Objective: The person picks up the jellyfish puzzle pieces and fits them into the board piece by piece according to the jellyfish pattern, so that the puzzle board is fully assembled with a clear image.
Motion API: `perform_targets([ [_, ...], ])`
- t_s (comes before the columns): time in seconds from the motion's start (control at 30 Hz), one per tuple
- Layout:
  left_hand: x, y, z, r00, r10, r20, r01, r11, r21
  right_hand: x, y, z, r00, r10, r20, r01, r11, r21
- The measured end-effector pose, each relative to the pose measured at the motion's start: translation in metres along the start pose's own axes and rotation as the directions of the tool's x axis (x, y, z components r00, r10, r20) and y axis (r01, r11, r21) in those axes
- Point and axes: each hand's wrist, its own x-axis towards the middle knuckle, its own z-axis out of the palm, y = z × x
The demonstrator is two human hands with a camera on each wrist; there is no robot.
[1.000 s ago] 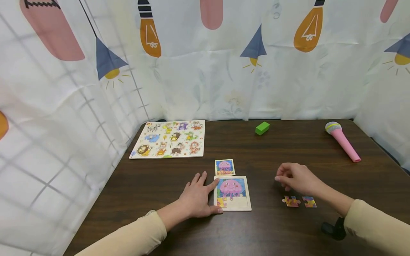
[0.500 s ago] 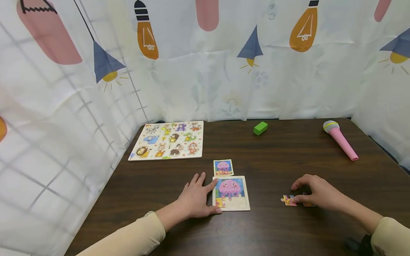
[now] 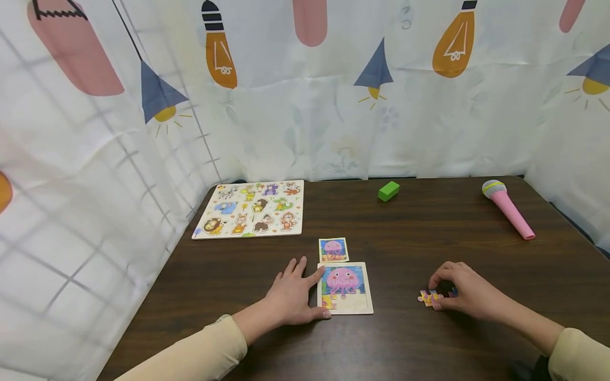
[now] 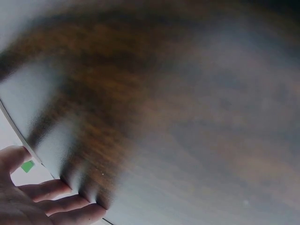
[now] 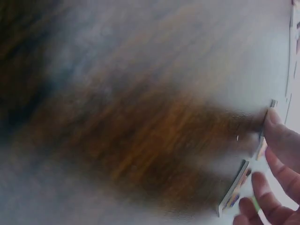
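Jellyfish puzzle [image 3: 343, 280] mostly filled; lower-right gap [image 3: 353, 303] open. Left to place, well right on the surface [image 3: 381, 344]: one puzzle piece [image 3: 425, 297], pinched in half-closed right grip [image 3: 467, 291], and second piece [image 3: 453, 292], partly hidden. Left grip [image 3: 294, 294] spread, touching puzzle's left edge.

In the head view, the right hand [image 3: 472, 292] partly hides a puzzle piece [image 3: 453, 292]. The left wrist view cuts off the left hand [image 4: 28, 206] and blurs the tabletop [image 4: 211, 140].
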Motion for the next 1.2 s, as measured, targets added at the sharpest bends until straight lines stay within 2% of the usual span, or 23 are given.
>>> perform_targets([
  [0.1, 0.000, 0.000, 0.000, 1.000, 0.002, -0.005, -0.002, 1.000, 0.005, 0.002, 0.000, 0.001, 0.994, -0.102, -0.037, 0.103, 0.994, 0.028],
  [0.2, 0.000, 0.000, 0.000, 1.000, 0.002, -0.007, -0.002, 1.000, 0.005, 0.006, -0.001, 0.003, 0.979, -0.189, -0.074, 0.194, 0.978, 0.073],
  [0.27, -0.001, 0.000, 0.000, 1.000, 0.002, -0.008, -0.002, 1.000, 0.004, 0.009, -0.004, 0.004, 0.972, -0.214, -0.094, 0.223, 0.970, 0.093],
  [0.33, -0.001, 0.000, 0.000, 1.000, 0.001, -0.005, -0.001, 1.000, 0.000, 0.011, -0.008, 0.004, 0.975, -0.199, -0.098, 0.211, 0.969, 0.128],
  [0.47, -0.001, 0.000, 0.000, 1.000, -0.002, -0.006, 0.002, 1.000, -0.001, 0.019, -0.019, 0.001, 0.996, -0.085, -0.029, 0.090, 0.961, 0.262],
  [0.53, -0.001, 0.000, 0.000, 1.000, -0.005, -0.007, 0.005, 1.000, 0.002, 0.025, -0.024, 0.000, 0.999, -0.007, 0.038, -0.007, 0.938, 0.347],
  [0.6, -0.001, 0.000, 0.000, 1.000, -0.007, -0.010, 0.007, 1.000, 0.004, 0.031, -0.030, -0.001, 0.993, 0.062, 0.099, -0.097, 0.907, 0.409],
  [0.7, -0.001, 0.000, 0.000, 1.000, -0.008, -0.010, 0.008, 1.000, 0.006, 0.042, -0.038, 0.002, 0.972, 0.148, 0.184, -0.223, 0.831, 0.510],
  [0.83, -0.002, 0.001, 0.000, 1.000, -0.009, -0.007, 0.009, 1.000, 0.002, 0.054, -0.050, 0.008, 0.939, 0.203, 0.279, -0.336, 0.721, 0.605],
  [0.9, -0.001, 0.001, 0.000, 1.000, -0.011, -0.003, 0.011, 1.000, 0.001, 0.059, -0.057, 0.011, 0.923, 0.215, 0.320, -0.377, 0.679, 0.630],
  [1.03, 0.000, 0.001, 0.001, 1.000, -0.012, 0.003, 0.012, 1.000, -0.003, 0.067, -0.069, 0.017, 0.901, 0.229, 0.368, -0.425, 0.637, 0.643],
  [1.2, 0.000, 0.000, 0.000, 1.000, -0.009, 0.001, 0.009, 1.000, -0.005, 0.076, -0.084, 0.027, 0.891, 0.216, 0.399, -0.438, 0.635, 0.637],
])
